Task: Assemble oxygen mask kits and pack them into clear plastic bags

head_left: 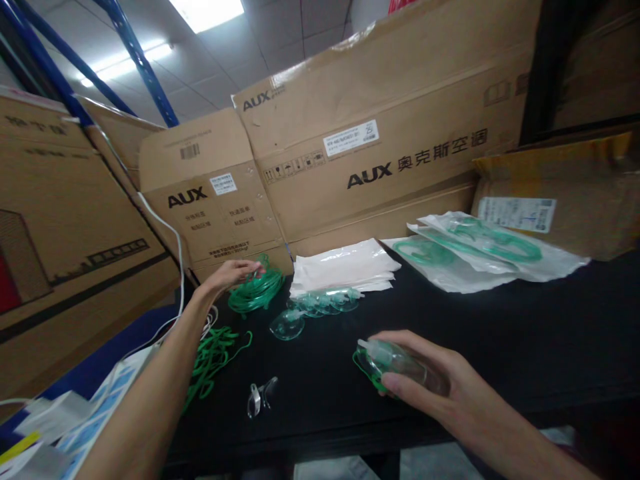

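Observation:
My right hand (425,377) is closed around a clear oxygen mask (395,360) with a green elastic strap, held over the front of the black table. My left hand (237,273) reaches to a coil of green tubing (257,293), its fingers pinched on the tubing at the top of the coil. Just right of the coil, several clear masks (330,303) lie in a row, and a single mask (287,325) rests nearer me. A tangle of green elastic straps (213,360) lies beside my left forearm. Small clear plastic pieces (261,397) sit near the front edge.
White pouches (345,263) are stacked behind the masks. At the right lie bagged mask sets (495,247) with green tubing. Cardboard boxes (390,140) wall the back. A power strip (110,407) and white cable (177,247) run along the left.

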The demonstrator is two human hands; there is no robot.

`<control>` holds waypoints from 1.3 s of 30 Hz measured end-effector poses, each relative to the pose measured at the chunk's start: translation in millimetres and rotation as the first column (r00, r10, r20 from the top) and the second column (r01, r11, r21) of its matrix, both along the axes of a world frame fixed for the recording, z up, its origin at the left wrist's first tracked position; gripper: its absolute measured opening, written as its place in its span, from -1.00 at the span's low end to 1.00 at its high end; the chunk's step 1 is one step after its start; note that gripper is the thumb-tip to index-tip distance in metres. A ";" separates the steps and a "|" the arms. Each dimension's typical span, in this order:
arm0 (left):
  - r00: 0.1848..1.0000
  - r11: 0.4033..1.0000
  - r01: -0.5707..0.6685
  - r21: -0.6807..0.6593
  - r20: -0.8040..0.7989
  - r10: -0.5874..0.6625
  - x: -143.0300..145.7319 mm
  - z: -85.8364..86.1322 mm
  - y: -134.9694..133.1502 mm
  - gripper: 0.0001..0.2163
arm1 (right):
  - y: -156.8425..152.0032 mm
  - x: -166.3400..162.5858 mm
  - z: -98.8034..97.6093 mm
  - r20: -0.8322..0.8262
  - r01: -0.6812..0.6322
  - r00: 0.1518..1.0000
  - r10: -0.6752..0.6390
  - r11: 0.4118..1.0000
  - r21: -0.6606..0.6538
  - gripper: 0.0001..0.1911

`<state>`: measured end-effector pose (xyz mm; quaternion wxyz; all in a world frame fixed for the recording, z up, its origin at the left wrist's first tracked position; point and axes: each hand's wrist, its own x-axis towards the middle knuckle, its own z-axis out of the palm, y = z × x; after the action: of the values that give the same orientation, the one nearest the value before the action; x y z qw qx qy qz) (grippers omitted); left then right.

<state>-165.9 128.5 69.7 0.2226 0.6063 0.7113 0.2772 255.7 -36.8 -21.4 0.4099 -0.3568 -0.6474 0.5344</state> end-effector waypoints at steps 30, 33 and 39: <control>0.750 0.895 0.155 0.419 -0.639 0.170 3.3 18.7 -8.7 -0.71 | 2.1 3.9 0.9 0.003 0.054 0.998 -0.055 0.996 0.071 -0.65; 0.730 0.952 0.186 0.242 -0.683 0.031 6.6 3.1 -6.3 -0.69 | 1.5 3.2 0.3 0.019 0.041 0.999 -0.042 0.997 0.064 -0.63; 0.691 0.983 0.157 -0.093 -0.701 -0.177 10.3 -9.3 2.9 -0.74 | 1.5 3.3 -3.1 0.009 0.032 0.999 -0.032 0.998 0.062 -0.62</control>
<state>-155.6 131.4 60.4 -0.0344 0.7251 0.6877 -0.0062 259.0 -35.3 -24.5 0.4261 -0.3567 -0.6598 0.5057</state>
